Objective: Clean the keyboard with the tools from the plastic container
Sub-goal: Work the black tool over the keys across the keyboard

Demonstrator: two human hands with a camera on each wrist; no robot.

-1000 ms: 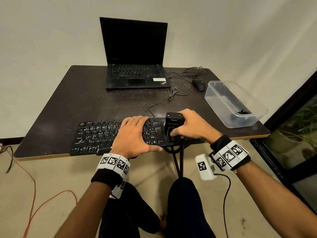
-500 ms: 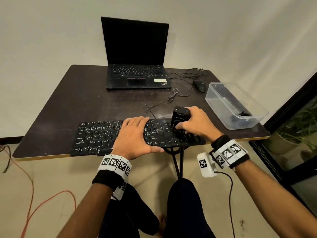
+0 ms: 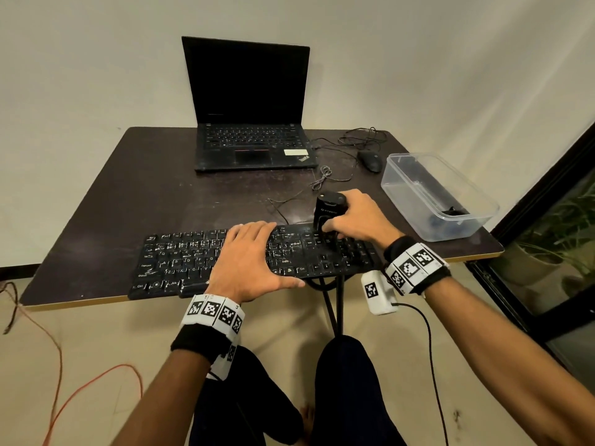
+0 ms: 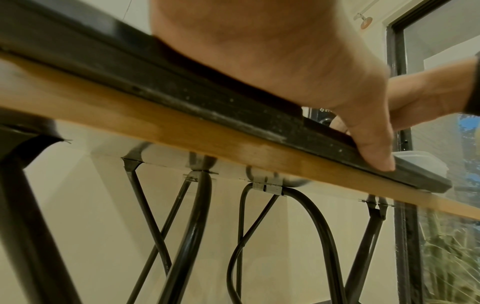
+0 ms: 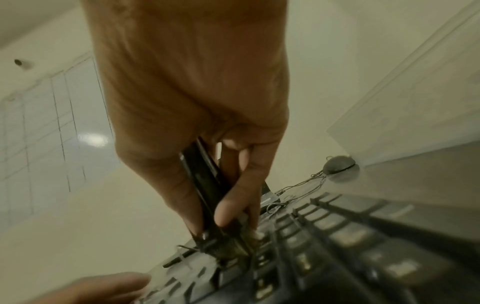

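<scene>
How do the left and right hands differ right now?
The left hand lies flat with straight fingers on the keyboard, thumb at its near edge; the right hand curls around the black cleaning tool. The left hand sits mid-keyboard; the right hand works the right end, holding the tool upright on the keys. Both wear marker wristbands and are over the same keyboard.

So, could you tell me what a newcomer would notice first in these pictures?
Probably the right hand gripping a black cleaning tool upright on the keyboard's right end, while the left hand lies flat mid-keyboard. Behind stands an open laptop; a clear plastic container sits right.
</scene>
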